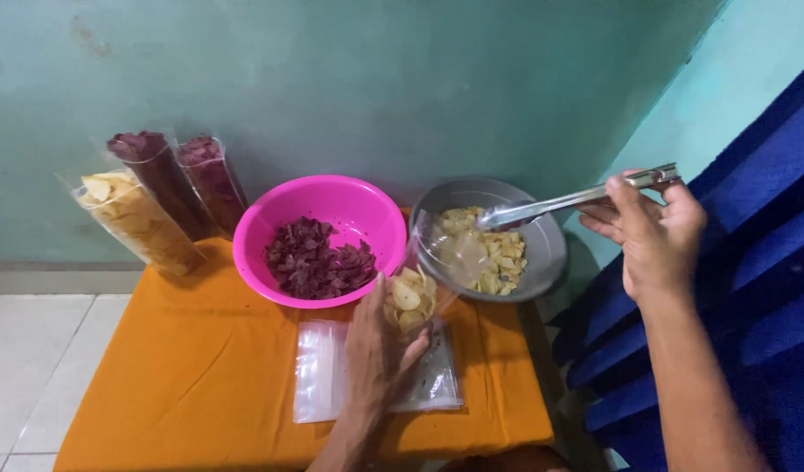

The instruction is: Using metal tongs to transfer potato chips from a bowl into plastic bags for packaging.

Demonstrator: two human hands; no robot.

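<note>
Orange table [201,367] | left hand [380,350] grips clear bag [419,280] of chips | right hand [651,232] clasps metal tongs [559,203]

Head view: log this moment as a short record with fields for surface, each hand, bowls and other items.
surface: low table under an orange cloth
left hand: left hand holds a clear bag upright, partly filled with yellow chips
right hand: right hand grips metal tongs, tips over the grey bowl
bowls: pink bowl with dark red chips; grey bowl with yellow chips
other items: empty bags lying flat; three filled bags leaning against the wall
</note>
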